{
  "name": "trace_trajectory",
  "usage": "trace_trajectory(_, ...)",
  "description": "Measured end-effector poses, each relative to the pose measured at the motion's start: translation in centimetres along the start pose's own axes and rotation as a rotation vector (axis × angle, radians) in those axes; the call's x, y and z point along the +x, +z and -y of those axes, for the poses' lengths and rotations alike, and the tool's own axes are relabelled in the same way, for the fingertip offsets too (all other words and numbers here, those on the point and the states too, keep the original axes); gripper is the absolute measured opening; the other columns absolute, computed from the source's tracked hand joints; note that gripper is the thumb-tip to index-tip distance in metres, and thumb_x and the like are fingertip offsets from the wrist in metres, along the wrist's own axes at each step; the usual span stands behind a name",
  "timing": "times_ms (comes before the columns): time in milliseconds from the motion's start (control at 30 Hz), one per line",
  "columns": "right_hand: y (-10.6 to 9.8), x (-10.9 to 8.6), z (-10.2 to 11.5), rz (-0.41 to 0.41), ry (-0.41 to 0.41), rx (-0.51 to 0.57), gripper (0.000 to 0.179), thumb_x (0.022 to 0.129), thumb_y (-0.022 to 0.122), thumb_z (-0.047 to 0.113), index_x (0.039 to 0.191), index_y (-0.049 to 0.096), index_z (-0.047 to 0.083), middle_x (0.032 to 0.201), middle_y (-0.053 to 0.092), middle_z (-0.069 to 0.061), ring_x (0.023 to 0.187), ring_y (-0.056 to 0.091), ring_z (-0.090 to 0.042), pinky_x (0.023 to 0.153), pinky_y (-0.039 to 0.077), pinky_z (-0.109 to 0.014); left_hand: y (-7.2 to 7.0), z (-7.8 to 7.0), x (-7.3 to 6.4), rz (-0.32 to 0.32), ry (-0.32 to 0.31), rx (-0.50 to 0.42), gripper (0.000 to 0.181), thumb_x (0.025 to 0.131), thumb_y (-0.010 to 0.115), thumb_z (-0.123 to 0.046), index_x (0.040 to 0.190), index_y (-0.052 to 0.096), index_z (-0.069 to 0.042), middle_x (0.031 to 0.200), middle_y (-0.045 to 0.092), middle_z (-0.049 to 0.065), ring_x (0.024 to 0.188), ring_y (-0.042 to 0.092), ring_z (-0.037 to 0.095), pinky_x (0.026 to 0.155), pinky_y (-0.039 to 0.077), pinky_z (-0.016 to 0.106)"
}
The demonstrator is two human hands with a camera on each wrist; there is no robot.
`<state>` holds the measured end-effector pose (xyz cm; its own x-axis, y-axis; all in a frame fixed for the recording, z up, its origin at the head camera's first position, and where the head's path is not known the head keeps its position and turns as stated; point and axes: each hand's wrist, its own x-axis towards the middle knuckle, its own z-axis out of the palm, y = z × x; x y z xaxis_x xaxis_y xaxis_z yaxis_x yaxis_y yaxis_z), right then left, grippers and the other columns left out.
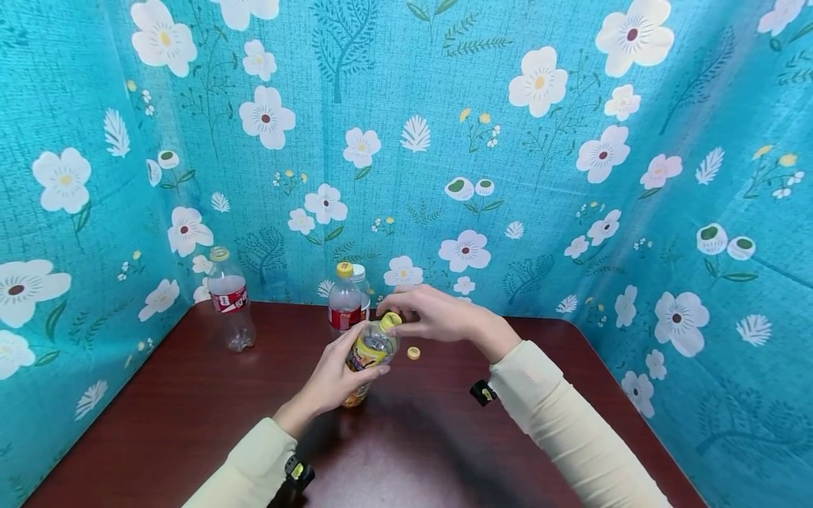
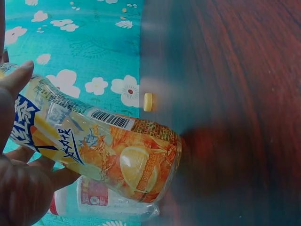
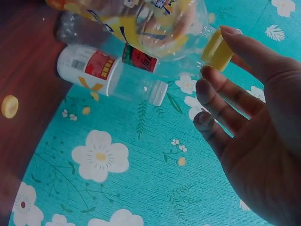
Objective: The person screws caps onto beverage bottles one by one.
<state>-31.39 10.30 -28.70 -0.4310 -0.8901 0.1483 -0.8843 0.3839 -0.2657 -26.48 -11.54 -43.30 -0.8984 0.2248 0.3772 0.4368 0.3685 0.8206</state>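
Note:
My left hand (image 1: 335, 372) grips a clear plastic tea bottle (image 2: 120, 148) round its upper body. The bottle has a yellow and orange label with lemon pictures and a barcode, and it leans a little in the head view. My right hand (image 1: 438, 314) is at its top, pinching the yellow cap (image 3: 217, 51) on the neck between thumb and fingers. A loose yellow cap (image 1: 413, 353) lies on the table just right of the bottle.
Behind the hands stand a red-labelled bottle (image 1: 345, 300) with a yellow cap and a white-capped bottle (image 3: 108, 73). Farther left is another red-labelled bottle (image 1: 231, 300). A flowered blue cloth (image 1: 406, 212) encloses the dark wooden table (image 1: 159, 423) at back and sides.

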Motion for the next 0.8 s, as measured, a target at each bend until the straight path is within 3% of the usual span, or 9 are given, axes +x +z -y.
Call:
trace_trajectory(200,0.2,0.3,-0.1,-0.005,-0.029,0.007,0.025,0.099,0.071,0.02,0.121,0.071,0.007,0.086,0.061,0.003,0.068,0.051,-0.011,0.062,0.045,-0.025,-0.2,0.1,0.1,0.013,0.011,-0.011,0.081,0.085,0.086,-0.033,0.152,0.043,-0.024,0.13,0.062,-0.003,0.11,0.064,0.019,0.093,0.056,0.043)
trace_trajectory(433,1.3,0.6,0.4,-0.138,-0.034,-0.017,0.023,0.097,0.072,0.019,0.114,0.074,0.003,0.085,0.067,0.003,0.063,0.05,-0.007,0.059,0.046,-0.023,-0.1,0.3,-0.2,-0.039,0.032,-0.011,0.081,0.083,0.087,-0.031,0.152,0.045,-0.023,0.129,0.064,0.0,0.106,0.065,0.019,0.091,0.056,0.044)
trace_trajectory(633,2.3,0.6,1.3,-0.239,0.041,-0.095,0.016,0.096,0.073,0.022,0.104,0.076,0.008,0.084,0.071,0.003,0.062,0.052,-0.005,0.057,0.046,-0.022,0.2,0.1,-0.5,-0.091,0.066,0.024,0.08,0.084,0.087,-0.029,0.152,0.047,-0.02,0.129,0.065,0.003,0.106,0.065,0.019,0.091,0.056,0.044)
trace_trajectory(800,2.5,0.6,1.6,-0.246,0.112,-0.126,0.016,0.097,0.073,0.026,0.102,0.076,0.011,0.08,0.069,0.006,0.059,0.052,-0.006,0.054,0.045,-0.022,0.3,0.0,-0.5,-0.1,0.068,0.032,0.08,0.084,0.087,-0.031,0.152,0.046,-0.022,0.13,0.064,0.002,0.106,0.064,0.019,0.09,0.056,0.043)
